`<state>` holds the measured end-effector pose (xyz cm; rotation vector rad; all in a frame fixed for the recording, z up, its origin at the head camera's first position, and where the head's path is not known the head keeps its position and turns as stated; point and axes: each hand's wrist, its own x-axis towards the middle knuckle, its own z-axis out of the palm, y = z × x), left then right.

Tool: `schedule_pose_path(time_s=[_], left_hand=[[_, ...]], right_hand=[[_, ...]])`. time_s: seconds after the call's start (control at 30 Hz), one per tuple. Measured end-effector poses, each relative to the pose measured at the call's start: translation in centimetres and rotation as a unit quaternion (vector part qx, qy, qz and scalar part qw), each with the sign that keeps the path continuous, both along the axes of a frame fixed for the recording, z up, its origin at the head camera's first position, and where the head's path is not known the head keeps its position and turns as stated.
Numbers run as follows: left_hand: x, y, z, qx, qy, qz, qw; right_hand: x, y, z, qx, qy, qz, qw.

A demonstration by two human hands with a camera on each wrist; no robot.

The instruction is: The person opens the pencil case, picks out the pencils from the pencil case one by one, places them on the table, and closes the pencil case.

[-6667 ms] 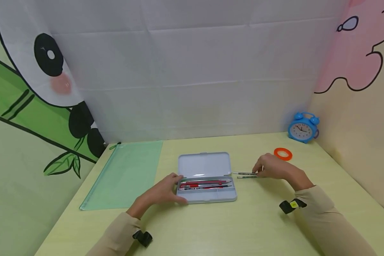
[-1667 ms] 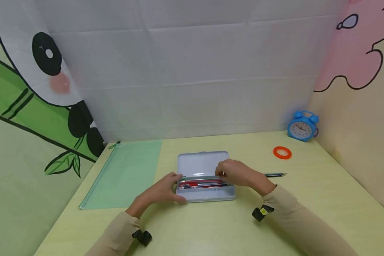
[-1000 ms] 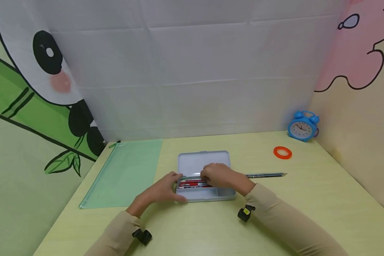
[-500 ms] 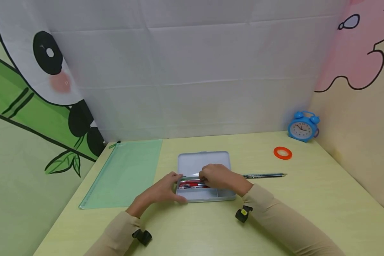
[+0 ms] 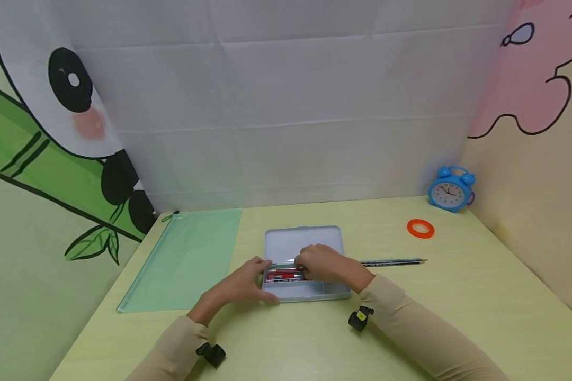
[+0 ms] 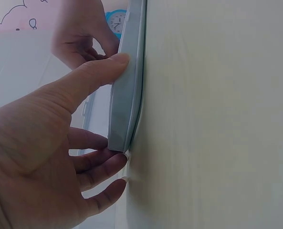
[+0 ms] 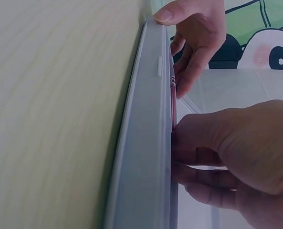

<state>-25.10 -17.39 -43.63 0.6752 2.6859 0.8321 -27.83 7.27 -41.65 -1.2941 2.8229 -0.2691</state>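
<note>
A pale grey-blue pencil case (image 5: 314, 291) lies on the table with its lid (image 5: 286, 243) up. Red and dark pens (image 5: 281, 275) show in its long compartment. My left hand (image 5: 240, 283) grips the case's left end, thumb (image 6: 115, 62) against the front wall and fingers by the corner. My right hand (image 5: 326, 263) reaches over the middle of the case with bent fingers down in the long compartment among the pens. I cannot tell what those fingertips hold. A dark pencil (image 5: 393, 262) lies on the table to the right, its left part hidden behind my right hand.
A translucent green zip folder (image 5: 186, 259) lies flat at the left. Toward the back right are an orange ring (image 5: 420, 228) and a blue alarm clock (image 5: 450, 190). A white cloth (image 5: 286, 106) hangs behind the table.
My right hand came from the table on the right to the case, then slid left along it; in the last second it has shifted only slightly. My left hand has stayed on the case.
</note>
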Motion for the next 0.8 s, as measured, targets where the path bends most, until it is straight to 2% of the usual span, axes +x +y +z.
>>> schedule_pose_path(time_s=[0.37,0.63,0.8], left_hand=[[0.1,0.0,-0.1,0.004,0.006,-0.003,1.0000],[0.0,0.0,-0.2,-0.001,0.004,-0.003,1.0000],[-0.1,0.0,-0.3,-0.001,0.003,-0.001,1.0000]], right_hand=[[0.2,0.0,0.3,-0.003,-0.009,0.008,0.9999],[0.6,0.2,0.6,-0.020,-0.044,0.014,0.9987],[0.9,0.5,1.1,-0.022,-0.038,0.023,0.9988]])
